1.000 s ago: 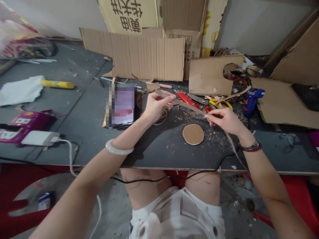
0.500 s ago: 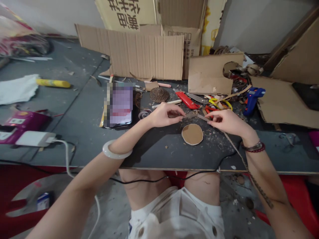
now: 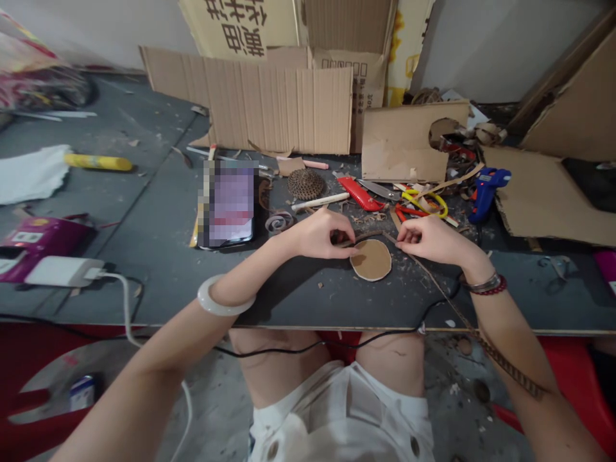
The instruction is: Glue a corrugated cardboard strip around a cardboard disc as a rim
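I have left hand (image 3: 332, 234) and right hand (image 3: 428, 239) both pinching a corrugated strip (image 3: 511, 369) by the cardboard disc's (image 3: 371, 260) far edge, near side of bench (image 3: 289, 295); contact unclear. Step looks like shaping the strip; next move, I judge, calls for small, even bends.

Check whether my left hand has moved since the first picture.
Yes. Judged against the cardboard disc, your left hand has moved rightward and toward you, ending close by the disc's upper-left edge.
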`<state>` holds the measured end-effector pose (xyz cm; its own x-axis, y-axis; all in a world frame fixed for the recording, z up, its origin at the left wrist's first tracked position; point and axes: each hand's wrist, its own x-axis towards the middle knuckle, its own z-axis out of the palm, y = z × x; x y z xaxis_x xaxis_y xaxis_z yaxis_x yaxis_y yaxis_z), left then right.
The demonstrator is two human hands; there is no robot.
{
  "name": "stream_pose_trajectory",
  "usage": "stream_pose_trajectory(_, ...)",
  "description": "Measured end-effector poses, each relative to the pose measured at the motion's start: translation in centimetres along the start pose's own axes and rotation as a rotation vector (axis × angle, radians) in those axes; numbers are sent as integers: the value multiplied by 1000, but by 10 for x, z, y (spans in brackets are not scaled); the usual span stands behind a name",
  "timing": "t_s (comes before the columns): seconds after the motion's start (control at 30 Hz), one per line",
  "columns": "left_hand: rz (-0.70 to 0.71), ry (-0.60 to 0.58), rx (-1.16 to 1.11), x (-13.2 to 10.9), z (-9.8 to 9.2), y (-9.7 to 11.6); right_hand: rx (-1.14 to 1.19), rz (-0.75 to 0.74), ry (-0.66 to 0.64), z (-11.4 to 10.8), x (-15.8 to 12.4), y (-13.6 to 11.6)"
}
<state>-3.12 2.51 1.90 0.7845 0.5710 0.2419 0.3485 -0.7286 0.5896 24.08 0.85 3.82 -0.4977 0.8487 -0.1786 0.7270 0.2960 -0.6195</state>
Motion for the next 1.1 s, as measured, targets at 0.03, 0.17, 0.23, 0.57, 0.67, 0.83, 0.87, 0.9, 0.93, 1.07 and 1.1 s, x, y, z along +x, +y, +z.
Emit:
stream_pose_trajectory(0.03, -2, -10, 17, 0, 0, 2, 9, -1, -2, 0, 0, -1)
stream_pose_trajectory(0.17, -25, -80, 150, 0, -1, 10, 39, 7, -9, 1, 0, -2)
stream_pose_trajectory(0.23, -37, -107, 269, 0, 1, 14, 51, 12, -12, 1, 0, -3)
stream_pose_trajectory(0.57, -44, -94, 542, 0, 14, 26, 71, 20, -34, 2, 1, -5)
stream_pose_trajectory(0.67, -67, -66, 581, 2, 17, 31, 63, 11, -36, 3, 1, -3)
stream_pose_trajectory(0.83, -84, -53, 630, 4, 22, 39, 57, -3, -28, 4, 2, -1)
stream_pose_trajectory(0.87, -88, -55, 636, 4, 23, 39, 55, -3, -26, 4, 2, -1)
stream_pose_trajectory(0.9, -94, -56, 640, 3, 23, 39, 53, -3, -24, 4, 2, -1)
stream_pose_trajectory(0.93, -101, -55, 643, 3, 23, 39, 52, -3, -22, 4, 2, 0)
stream_pose_trajectory(1.07, -143, -37, 642, 2, 21, 37, 67, -1, -4, 4, 2, 1)
stream_pose_trajectory(1.1, -155, -33, 642, 2, 20, 36, 70, -2, 4, 4, 2, 2)
